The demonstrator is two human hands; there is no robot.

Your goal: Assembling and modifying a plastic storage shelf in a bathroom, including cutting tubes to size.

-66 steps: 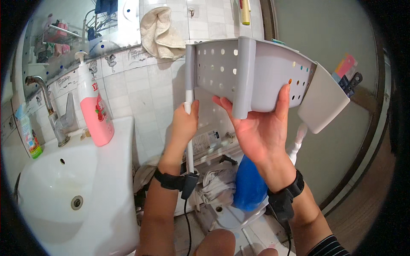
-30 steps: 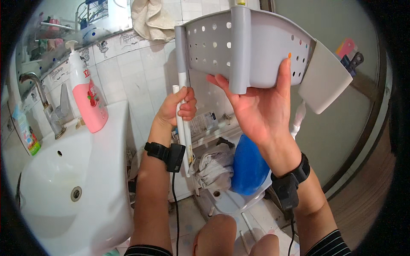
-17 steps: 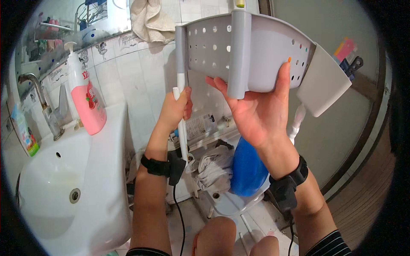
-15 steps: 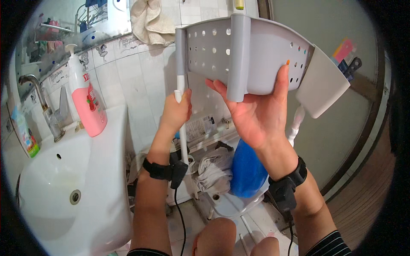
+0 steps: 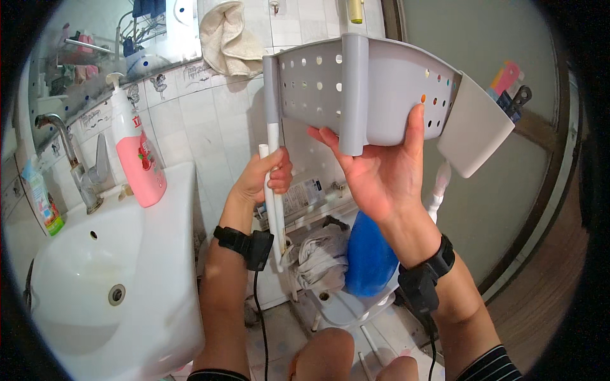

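Head view: grey shelf held up at upper centre while a white tube meets its corner post.

Right hand (image 5: 381, 178) cups the perforated shelf (image 5: 381, 89) from below, fingers clamped on its centre rib. Left hand (image 5: 264, 181) is clenched around the tube (image 5: 274, 190), whose top sits at the grey post (image 5: 271, 89); whether it is seated I cannot tell. Other legs look unfitted. Sink (image 5: 127, 267) crowds the lower left, tiled wall (image 5: 203, 127) lies close behind; open room shows lower right.

Layout around the sink (image 5: 159, 267)

A pump bottle (image 5: 136, 155) stands on the sink's back rim, the faucet (image 5: 76, 165) left of it. Right of the sink, a perforated shelf (image 5: 375, 89) is held up; below it lies what seems crumpled cloth (image 5: 321, 257).
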